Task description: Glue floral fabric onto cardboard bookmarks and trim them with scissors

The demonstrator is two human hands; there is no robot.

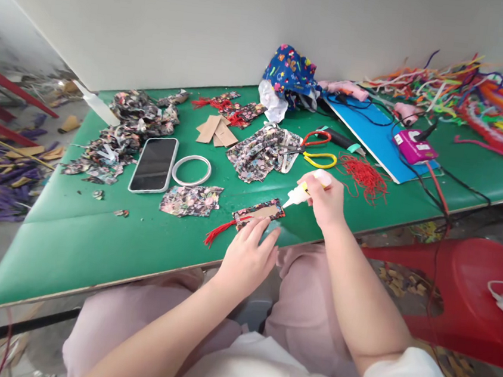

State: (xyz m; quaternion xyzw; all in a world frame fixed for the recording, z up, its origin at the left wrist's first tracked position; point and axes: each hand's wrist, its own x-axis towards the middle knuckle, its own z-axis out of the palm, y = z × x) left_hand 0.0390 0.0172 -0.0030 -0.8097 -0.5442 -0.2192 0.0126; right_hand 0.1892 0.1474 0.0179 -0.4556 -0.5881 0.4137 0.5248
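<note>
Your right hand (328, 198) is closed around a small glue bottle (301, 195), nozzle tip at the right end of the fabric-covered card strip (259, 213). The strip lies flat near the front edge of the green table (93, 244), a red tassel (219, 232) trailing from its left end. Your left hand (246, 257) presses on the strip's near edge, fingers loosely spread, gripping nothing. Left of the strip: a patterned fabric piece (191, 200). Behind that: a phone (154, 164) and a ring (191, 170). Behind the strip: scissors (316, 148).
</note>
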